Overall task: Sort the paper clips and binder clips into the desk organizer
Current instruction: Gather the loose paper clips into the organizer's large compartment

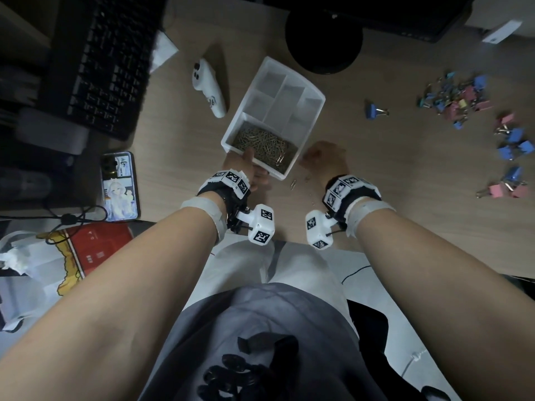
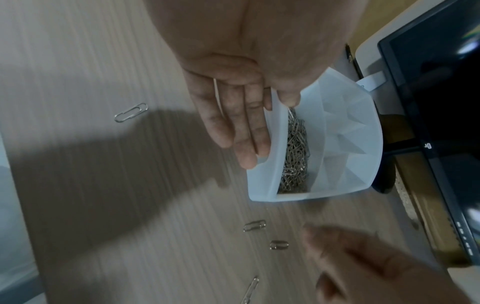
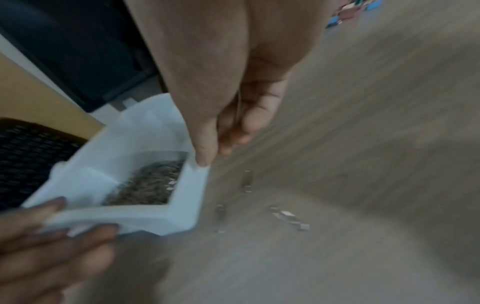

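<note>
The white desk organizer [image 1: 320, 97] lies tipped on the wooden desk. Its near compartment holds a heap of silver paper clips [image 1: 266, 143] [image 2: 296, 148] [image 3: 153, 185]. My left hand [image 1: 246, 166] [image 2: 233, 115] pinches the organizer's [image 2: 275, 144] near wall, thumb over the rim and fingers flat on the outside. My right hand [image 1: 324, 157] [image 3: 233, 115] hovers at the organizer's [image 3: 187, 205] near right corner; its thumb tip touches the rim and its fingers curl loosely with nothing seen in them. A few loose paper clips [image 1: 293, 184] [image 2: 254, 225] [image 3: 246, 181] lie by that corner. Coloured binder clips [image 1: 454, 99] lie scattered far right.
A black keyboard [image 1: 107, 62] fills the far left, with a white controller [image 1: 208, 88] beside the organizer and a phone [image 1: 120, 186] near the desk edge. A black round stand [image 1: 324, 39] sits behind. More binder clips [image 1: 515, 140] lie at the right edge.
</note>
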### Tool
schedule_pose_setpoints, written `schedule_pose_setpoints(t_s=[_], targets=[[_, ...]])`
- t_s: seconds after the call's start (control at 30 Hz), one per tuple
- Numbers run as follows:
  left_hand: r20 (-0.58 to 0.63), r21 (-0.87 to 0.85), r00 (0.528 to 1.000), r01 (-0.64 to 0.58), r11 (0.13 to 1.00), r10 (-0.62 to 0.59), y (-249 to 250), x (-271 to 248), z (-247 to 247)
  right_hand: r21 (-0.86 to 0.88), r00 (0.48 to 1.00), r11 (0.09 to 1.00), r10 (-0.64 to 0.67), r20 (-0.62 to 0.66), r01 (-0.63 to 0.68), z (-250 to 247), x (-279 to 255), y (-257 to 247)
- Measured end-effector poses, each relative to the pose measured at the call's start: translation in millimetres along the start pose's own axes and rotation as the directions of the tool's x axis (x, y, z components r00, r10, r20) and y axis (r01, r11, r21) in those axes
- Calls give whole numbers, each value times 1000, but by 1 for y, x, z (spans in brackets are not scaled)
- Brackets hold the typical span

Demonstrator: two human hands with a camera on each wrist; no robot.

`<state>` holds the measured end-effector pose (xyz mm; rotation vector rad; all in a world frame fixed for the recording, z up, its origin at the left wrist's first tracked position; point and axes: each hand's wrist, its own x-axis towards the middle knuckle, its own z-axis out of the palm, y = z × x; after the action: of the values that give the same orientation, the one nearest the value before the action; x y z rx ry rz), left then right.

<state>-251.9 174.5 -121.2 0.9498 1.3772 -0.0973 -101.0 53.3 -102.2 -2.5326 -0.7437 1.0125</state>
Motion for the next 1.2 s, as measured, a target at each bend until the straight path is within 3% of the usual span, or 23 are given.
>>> schedule_pose_setpoints(t_s=[0.1, 0.17, 0.4, 0.5, 0.57, 0.67, 0.73, 0.93, 1.2], targets=[[-70, -19, 997, -20, 1000, 19, -3, 3, 5, -270, 980, 956, 154, 130, -114, 4, -15, 39], [-80, -53, 997, -2, 999, -2, -1, 3, 7, -351, 962, 925, 213, 171, -143, 14, -25, 53], [31, 47, 997, 71, 996, -72, 13, 13, 3, -364, 937, 924, 221, 271, -113, 22, -23, 60], [25, 32, 998, 52, 998, -53, 14, 11, 1, -335, 958, 933, 205, 200, -130, 21, -22, 61], [24, 36, 999, 43, 998, -44, 14, 8, 0, -328, 960, 919, 262, 95, -218, 26, -20, 57], [26, 24, 999, 42, 999, -42, 17, 4, -2, -217, 907, 880, 413, -84, -422, 29, -22, 49], [-6, 44, 1000, 1, 999, -1, 16, 5, -4, -117, 871, 866, 468, -150, -486, 30, -19, 46], [1, 28, 999, -35, 999, 35, 10, 9, -4, -39, 914, 915, 397, -89, -401, 31, -5, 29], [-47, 91, 997, -64, 994, 69, 13, 5, -6, 26, 938, 962, 270, -215, -271, 40, -13, 24]])
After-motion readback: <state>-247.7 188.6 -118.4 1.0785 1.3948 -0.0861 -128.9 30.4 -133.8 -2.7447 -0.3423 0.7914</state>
